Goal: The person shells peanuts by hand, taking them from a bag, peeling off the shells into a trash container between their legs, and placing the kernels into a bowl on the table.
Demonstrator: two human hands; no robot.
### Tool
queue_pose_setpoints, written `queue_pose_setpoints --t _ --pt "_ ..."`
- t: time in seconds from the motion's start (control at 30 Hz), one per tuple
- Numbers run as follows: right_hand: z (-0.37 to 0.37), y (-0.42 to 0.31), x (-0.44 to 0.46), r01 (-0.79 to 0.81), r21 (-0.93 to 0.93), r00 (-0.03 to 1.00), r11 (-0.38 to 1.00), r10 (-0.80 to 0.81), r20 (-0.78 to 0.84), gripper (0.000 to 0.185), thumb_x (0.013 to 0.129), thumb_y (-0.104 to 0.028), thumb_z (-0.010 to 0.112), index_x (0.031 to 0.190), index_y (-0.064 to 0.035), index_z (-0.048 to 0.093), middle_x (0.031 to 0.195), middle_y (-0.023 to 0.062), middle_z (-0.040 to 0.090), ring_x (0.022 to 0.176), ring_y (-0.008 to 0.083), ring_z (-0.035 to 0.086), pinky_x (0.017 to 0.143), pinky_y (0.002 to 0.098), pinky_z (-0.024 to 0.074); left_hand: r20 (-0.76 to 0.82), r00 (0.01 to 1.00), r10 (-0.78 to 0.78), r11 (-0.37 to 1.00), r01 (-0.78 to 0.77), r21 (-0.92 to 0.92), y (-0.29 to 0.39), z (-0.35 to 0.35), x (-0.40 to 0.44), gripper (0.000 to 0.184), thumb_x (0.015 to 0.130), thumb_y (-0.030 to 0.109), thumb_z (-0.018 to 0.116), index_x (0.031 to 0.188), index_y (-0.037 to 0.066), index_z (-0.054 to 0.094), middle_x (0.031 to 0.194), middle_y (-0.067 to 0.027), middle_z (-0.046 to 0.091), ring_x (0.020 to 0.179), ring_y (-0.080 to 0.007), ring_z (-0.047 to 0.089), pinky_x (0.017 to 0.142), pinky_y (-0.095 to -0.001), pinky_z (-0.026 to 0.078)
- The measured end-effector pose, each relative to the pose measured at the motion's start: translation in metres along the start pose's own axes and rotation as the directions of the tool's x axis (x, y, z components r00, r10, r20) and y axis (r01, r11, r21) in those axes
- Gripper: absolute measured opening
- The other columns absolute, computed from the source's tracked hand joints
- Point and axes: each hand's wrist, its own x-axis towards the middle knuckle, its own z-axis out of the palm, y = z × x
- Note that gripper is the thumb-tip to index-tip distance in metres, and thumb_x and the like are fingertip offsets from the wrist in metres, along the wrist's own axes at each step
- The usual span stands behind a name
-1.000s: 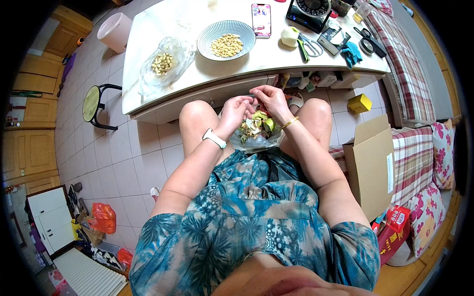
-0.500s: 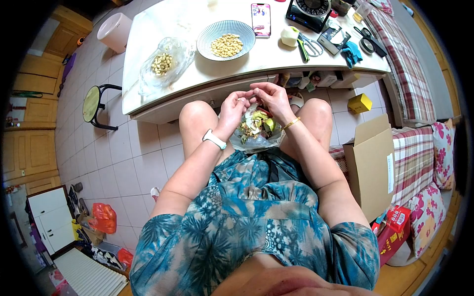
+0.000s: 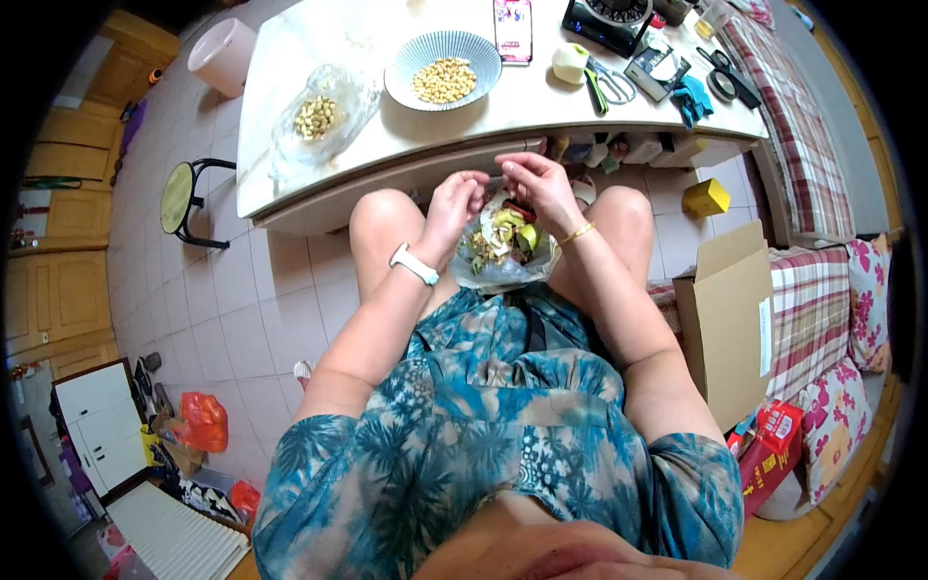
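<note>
Two grips, the left hand [image 3: 457, 210] and right hand [image 3: 543, 193], face each other just apart; I cannot tell whether either one's fingers are clamped on anything. From them I see the striped bowl [image 3: 443, 43] of pale kernels [image 3: 444, 81] at eleven o'clock on the desk [image 3: 541, 97], the clear plastic bag [image 3: 356, 101] of nuts [image 3: 315, 117] toward ten, and the scrap bag [image 3: 495, 281] near, at six.
</note>
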Motion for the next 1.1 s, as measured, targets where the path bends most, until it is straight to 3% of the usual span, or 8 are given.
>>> queue_pose_setpoints --t 0.2,0.4,0.67,0.73,0.8,0.83,1.0,1.1 --pt "0.007 -0.017 -0.018 -0.063 0.001 0.996 0.998 0.063 -0.062 0.021 0.097 -0.010 0.069 0.115 0.0008 0.070 0.091 0.0026 0.071 0.075 0.0065 0.062 0.066 0.0181 0.0505 0.047 0.998 -0.042 0.997 0.045 -0.069 0.014 0.008 -0.011 0.025 0.105 0.011 0.051 0.127 -0.001 0.057 0.093 0.0001 0.060 0.075 -0.0052 0.053 0.061 -0.0180 0.043" --pt "0.011 -0.036 -0.044 -0.060 0.039 0.998 0.997 0.061 -0.020 0.019 0.099 -0.017 0.067 0.110 -0.0023 0.072 0.078 -0.0015 0.067 0.061 0.0011 0.053 0.051 0.0154 0.0388 0.129 0.991 0.047 0.993 -0.060 0.099 0.055 0.029 -0.035 0.025 0.108 0.016 0.048 0.122 -0.001 0.060 0.076 0.0011 0.058 0.061 -0.0025 0.046 0.056 -0.0173 0.037" --pt "0.035 -0.075 -0.063 0.016 0.095 0.999 0.995 -0.019 0.029 0.019 0.098 -0.011 0.067 0.112 0.0014 0.071 0.090 0.0058 0.072 0.076 0.0077 0.065 0.067 0.0193 0.0529 0.259 0.962 0.084 0.964 -0.145 0.225 0.070 0.034 -0.029 0.023 0.107 0.013 0.046 0.120 -0.002 0.058 0.076 0.0003 0.059 0.059 -0.0046 0.045 0.058 -0.0180 0.040" --pt "0.035 -0.077 -0.058 0.028 0.042 0.999 0.999 -0.030 0.042 0.019 0.098 -0.012 0.067 0.111 0.0014 0.072 0.091 0.0061 0.073 0.076 0.0080 0.065 0.068 0.0198 0.0530 0.266 0.961 0.074 0.949 -0.150 0.276 0.067 0.030 -0.022 0.021 0.106 0.012 0.048 0.113 -0.002 0.062 0.076 -0.0004 0.061 0.060 -0.0057 0.049 0.059 -0.0196 0.042" --pt "0.043 -0.088 -0.053 0.087 -0.089 0.995 0.992 -0.082 0.056 0.020 0.098 -0.013 0.068 0.112 0.0015 0.072 0.092 0.0061 0.073 0.076 0.0082 0.065 0.069 0.0207 0.0535 0.323 0.946 0.000 0.831 -0.180 0.527 0.068 0.030 -0.016 0.021 0.106 0.012 0.048 0.103 -0.001 0.065 0.074 -0.0009 0.062 0.062 -0.0062 0.052 0.058 -0.0212 0.043" --pt "0.046 -0.094 -0.050 0.148 -0.211 0.987 0.966 -0.132 0.088 0.021 0.097 -0.013 0.069 0.112 0.0016 0.072 0.093 0.0060 0.073 0.076 0.0084 0.065 0.069 0.0216 0.0540 0.375 0.926 0.036 0.845 -0.229 0.483 0.073 0.034 -0.015 0.025 0.106 0.013 0.048 0.095 -0.001 0.066 0.072 -0.0012 0.062 0.063 -0.0072 0.054 0.057 -0.0227 0.043" --pt "0.046 -0.131 -0.003 0.110 -0.271 0.937 0.956 -0.009 0.348 0.021 0.095 -0.017 0.072 0.108 -0.0006 0.071 0.088 0.0034 0.072 0.072 0.0060 0.062 0.064 0.0198 0.0496 0.430 0.902 -0.028 0.868 -0.191 0.457 0.074 0.033 0.012 0.028 0.107 0.018 0.049 0.096 -0.002 0.065 0.074 -0.0019 0.060 0.065 -0.0085 0.054 0.059 -0.0259 0.045" --pt "0.040 -0.138 0.024 0.112 -0.262 0.962 0.959 -0.038 0.271 0.019 0.097 -0.021 0.070 0.105 -0.0036 0.073 0.080 -0.0003 0.068 0.067 0.0033 0.055 0.059 0.0182 0.0433 0.453 0.891 -0.028 0.741 -0.285 0.608 0.073 0.029 0.034 0.028 0.107 0.018 0.049 0.097 -0.003 0.065 0.076 -0.0026 0.061 0.066 -0.0088 0.052 0.061 -0.0263 0.046"
